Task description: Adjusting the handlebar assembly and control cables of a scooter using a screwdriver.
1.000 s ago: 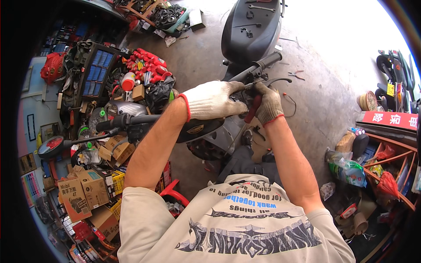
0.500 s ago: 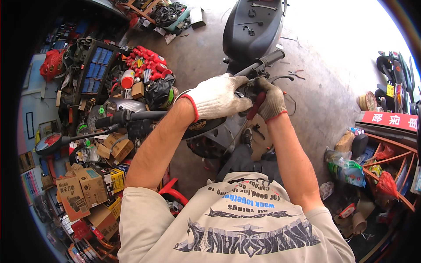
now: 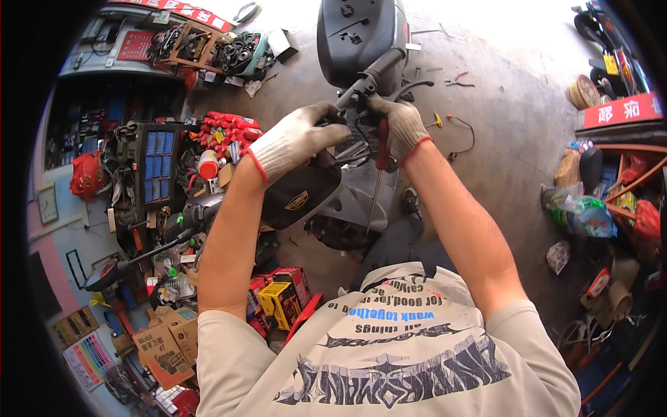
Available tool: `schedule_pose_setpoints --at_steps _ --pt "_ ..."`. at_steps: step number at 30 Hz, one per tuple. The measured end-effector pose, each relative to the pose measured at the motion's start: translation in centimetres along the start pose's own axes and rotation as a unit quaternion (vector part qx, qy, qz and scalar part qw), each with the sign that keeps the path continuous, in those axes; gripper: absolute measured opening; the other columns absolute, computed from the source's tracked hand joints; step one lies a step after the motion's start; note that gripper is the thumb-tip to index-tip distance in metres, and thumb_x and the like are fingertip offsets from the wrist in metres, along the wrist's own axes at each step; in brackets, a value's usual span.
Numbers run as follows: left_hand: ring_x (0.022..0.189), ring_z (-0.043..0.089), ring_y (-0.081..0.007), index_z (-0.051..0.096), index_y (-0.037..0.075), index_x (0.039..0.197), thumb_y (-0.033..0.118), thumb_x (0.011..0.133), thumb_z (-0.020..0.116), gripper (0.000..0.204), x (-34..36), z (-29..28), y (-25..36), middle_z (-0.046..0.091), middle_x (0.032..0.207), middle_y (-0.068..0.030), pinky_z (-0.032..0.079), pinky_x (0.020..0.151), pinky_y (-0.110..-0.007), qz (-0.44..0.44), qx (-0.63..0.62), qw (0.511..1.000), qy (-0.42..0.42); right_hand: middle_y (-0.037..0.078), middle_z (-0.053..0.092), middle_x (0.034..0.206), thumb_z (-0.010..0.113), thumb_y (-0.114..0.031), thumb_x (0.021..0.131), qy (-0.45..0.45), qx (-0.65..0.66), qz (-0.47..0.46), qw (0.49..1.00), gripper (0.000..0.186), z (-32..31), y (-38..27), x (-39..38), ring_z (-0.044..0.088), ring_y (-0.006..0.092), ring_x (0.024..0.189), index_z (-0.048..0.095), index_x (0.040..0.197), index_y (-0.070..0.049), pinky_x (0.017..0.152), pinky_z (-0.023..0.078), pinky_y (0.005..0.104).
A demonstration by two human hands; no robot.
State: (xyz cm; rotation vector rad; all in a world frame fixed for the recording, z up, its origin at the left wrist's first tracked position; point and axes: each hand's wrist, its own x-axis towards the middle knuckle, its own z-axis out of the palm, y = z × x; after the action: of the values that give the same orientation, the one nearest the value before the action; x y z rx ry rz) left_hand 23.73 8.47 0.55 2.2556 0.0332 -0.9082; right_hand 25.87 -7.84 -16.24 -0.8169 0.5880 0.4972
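Black tubular motorbike handlebar (image 3: 375,73), upper centre, is judged unfinished, loose black fittings (image 3: 353,37) lying on the black seat (image 3: 335,64), a red-handled screwdriver (image 3: 383,144) gripped by the gloved right hand (image 3: 405,128), the gloved left hand (image 3: 293,139)'s hold hidden.

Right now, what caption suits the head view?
Gloved left hand at a handlebar, gloved right hand holding a screwdriver.

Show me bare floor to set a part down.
Bare floor lies between the pliers and the red signboard; another patch is between the seat and the red items to its left. It's crowded around the left hand, the right hand and the handlebar, and among the cardboard boxes.
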Motion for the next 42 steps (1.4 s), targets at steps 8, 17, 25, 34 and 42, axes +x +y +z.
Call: schedule_pose_setpoints --at_steps 8,17,25,34,42 --pt "0.074 0.058 -0.008 0.066 0.001 0.117 0.035 0.092 0.058 0.043 0.8 -0.2 -2.6 0.063 0.089 -0.0024 0.041 0.059 -0.023 0.074 -0.075 0.994 0.011 0.014 0.07 0.099 0.082 -0.028 0.084 0.042 -0.019 0.058 0.997 0.029 1.3 -1.2 -1.9 0.06 0.0275 0.079 0.074 0.095 -0.002 0.074 0.036 0.0851" --pt "0.072 0.057 -0.0072 0.069 0.006 0.111 0.042 0.094 0.056 0.042 0.8 0.4 -4.0 0.066 0.088 -0.0003 0.039 0.057 -0.022 0.133 -0.036 0.988 0.064 0.005 0.07 0.105 0.077 -0.033 0.089 0.012 -0.021 0.076 0.997 0.028 1.3 -1.3 -1.2 0.058 0.0269 0.094 0.073 0.105 -0.01 0.083 0.024 0.0912" --pt "0.064 0.051 -0.0038 0.073 0.011 0.104 0.043 0.094 0.057 0.037 0.6 1.1 -4.6 0.063 0.081 0.0025 0.035 0.051 -0.021 0.091 -0.14 0.981 0.102 0.0 0.071 0.108 0.072 -0.042 0.091 -0.019 -0.108 0.068 0.992 0.032 1.2 -1.5 -1.2 0.057 0.0224 0.102 0.074 0.109 -0.015 0.097 0.041 0.0653" --pt "0.064 0.056 -0.0056 0.073 0.012 0.102 0.042 0.093 0.06 0.034 0.9 1.2 -4.8 0.064 0.082 0.0015 0.038 0.055 -0.022 0.08 -0.199 0.973 0.087 0.0 0.061 0.066 0.067 -0.03 0.095 -0.087 -0.09 0.03 0.992 0.022 -0.6 -1.2 0.8 0.054 0.0124 0.053 0.067 0.085 -0.011 0.043 0.043 0.0287" --pt "0.064 0.06 -0.0066 0.073 0.01 0.107 0.039 0.095 0.059 0.034 0.6 1.2 -5.0 0.064 0.081 0.0006 0.04 0.054 -0.021 0.101 -0.227 0.965 0.083 -0.002 0.054 0.059 0.069 -0.036 0.093 -0.05 -0.128 0.016 0.99 0.024 0.3 -1.5 -2.0 0.052 0.0137 0.053 0.068 0.083 -0.014 0.041 0.041 0.0361"
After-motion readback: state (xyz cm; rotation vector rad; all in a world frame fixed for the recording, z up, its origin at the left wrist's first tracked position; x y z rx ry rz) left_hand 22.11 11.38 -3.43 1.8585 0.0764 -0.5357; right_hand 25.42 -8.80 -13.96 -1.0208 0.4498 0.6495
